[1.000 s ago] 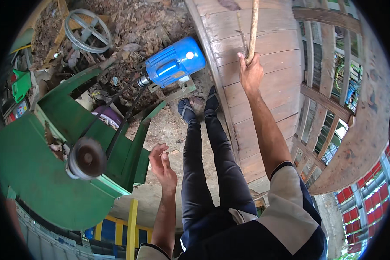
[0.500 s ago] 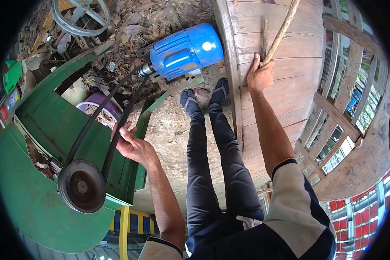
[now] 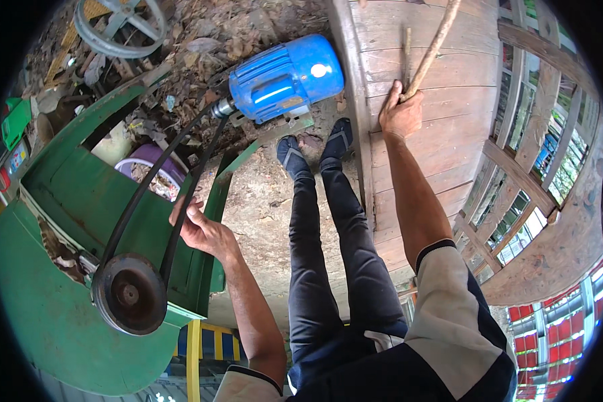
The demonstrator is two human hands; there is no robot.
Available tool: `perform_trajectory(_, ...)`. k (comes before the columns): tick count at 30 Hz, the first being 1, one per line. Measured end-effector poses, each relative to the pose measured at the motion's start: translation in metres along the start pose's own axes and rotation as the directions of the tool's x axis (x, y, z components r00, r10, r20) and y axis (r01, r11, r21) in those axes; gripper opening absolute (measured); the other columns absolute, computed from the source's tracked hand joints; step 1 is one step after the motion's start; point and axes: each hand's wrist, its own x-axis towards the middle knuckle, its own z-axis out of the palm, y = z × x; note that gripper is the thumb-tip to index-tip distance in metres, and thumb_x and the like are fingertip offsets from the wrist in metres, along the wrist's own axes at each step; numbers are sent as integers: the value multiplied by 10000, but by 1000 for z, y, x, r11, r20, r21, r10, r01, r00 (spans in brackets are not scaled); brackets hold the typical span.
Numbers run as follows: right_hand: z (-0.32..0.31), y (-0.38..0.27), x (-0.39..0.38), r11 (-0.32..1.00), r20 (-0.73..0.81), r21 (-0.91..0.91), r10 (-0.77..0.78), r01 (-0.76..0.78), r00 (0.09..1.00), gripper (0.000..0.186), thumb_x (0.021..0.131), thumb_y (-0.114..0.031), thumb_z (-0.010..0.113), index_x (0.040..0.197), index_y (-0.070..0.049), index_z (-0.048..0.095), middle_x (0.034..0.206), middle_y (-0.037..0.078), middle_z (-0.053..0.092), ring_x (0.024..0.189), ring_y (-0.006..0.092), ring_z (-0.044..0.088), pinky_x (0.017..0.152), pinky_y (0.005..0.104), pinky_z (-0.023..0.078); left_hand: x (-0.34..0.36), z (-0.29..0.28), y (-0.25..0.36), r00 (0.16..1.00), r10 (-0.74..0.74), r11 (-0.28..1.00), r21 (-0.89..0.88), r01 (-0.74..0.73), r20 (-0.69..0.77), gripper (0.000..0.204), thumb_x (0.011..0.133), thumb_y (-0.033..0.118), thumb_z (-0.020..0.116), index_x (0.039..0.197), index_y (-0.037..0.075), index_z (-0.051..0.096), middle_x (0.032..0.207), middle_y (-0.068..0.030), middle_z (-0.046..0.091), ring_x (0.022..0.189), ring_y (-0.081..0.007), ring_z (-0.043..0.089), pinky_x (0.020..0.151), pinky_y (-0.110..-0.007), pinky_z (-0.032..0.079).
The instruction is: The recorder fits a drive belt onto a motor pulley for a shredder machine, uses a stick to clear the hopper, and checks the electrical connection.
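Note:
A black drive belt [image 3: 141,187] runs from the shaft of a blue electric motor [image 3: 285,79] down to a dark round pulley [image 3: 130,293] on a green metal machine [image 3: 67,184]. My left hand [image 3: 204,231] pinches the near run of this belt between thumb and fingers, about midway along it. Off to the right, my right hand [image 3: 402,117] is closed round the lower end of a wooden stick [image 3: 435,50] that slants up and away. Under the right hand lies a wooden plank surface [image 3: 442,134].
A grey spoked wheel [image 3: 120,27] lies among dry leaves at the far left. Behind the belt sits a purple tub [image 3: 144,161]. A slatted wooden frame [image 3: 536,120] stands on the right. My feet [image 3: 291,157] are on the ground below the motor.
The view has shifted slightly. My left hand stays at about the same place on the belt, and my right hand keeps its hold on the stick.

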Motion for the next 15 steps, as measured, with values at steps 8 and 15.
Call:
perform_trajectory(8,-4,1,5,996,-59,-82,15,-19,998,591,943,-639,546,972,-49,545,805,193,676,764,431,675,670,567,500,-50,-17,106,967,-119,975,210,71,224,158,1023,115,537,1118,-5,502,959,-101,546,832,-187,542,761,-314,461)
perform_trajectory(15,1,3,0,997,-25,-77,23,-25,999,610,933,-664,545,969,-55,547,811,192,684,767,431,677,667,566,502,40,-61,198,747,595,468,629,-621,295,296,976,153,492,1171,-63,547,1143,-195,533,1106,-331,560,1024,-477,463)
